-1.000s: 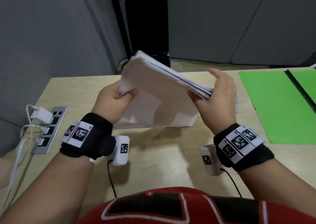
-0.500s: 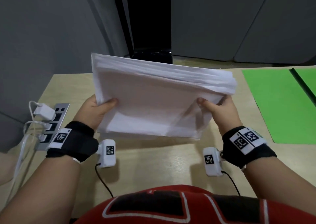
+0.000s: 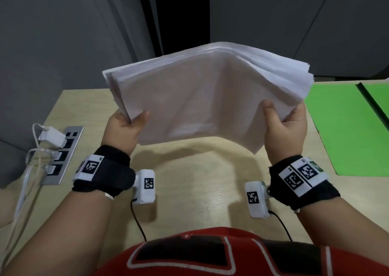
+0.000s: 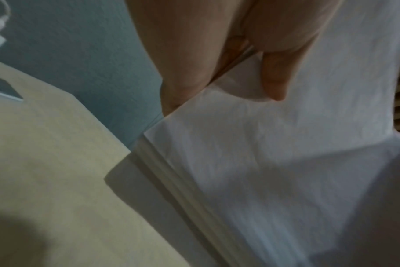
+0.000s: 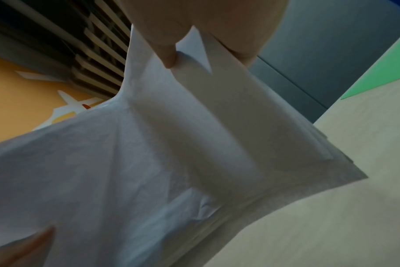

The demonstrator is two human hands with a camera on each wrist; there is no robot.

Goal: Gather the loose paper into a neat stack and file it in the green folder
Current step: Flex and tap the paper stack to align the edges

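Note:
A thick stack of white paper [image 3: 200,94] is held up above the wooden desk [image 3: 189,187], bowed in the middle with its sheets fanned at the right edge. My left hand [image 3: 124,126] pinches its left side, thumb on the near face. My right hand [image 3: 284,126] grips its right side, thumb on the near face and fingers behind. In the left wrist view the paper [image 4: 274,162] fills the right half; in the right wrist view the paper [image 5: 149,162] hangs above the desk. The open green folder [image 3: 345,128] lies flat at the right of the desk.
A metal power strip [image 3: 63,155] with a white charger [image 3: 52,138] and white cables is set in the desk's left edge. A black upright panel [image 3: 182,19] stands behind the desk against grey walls. Camera cables trail from both wrists to my red shirt [image 3: 210,254].
The stack, first tilted on edge between my hands, has been turned to face me and lifted higher. It now bows in the middle, and my hands grip it lower on its sides.

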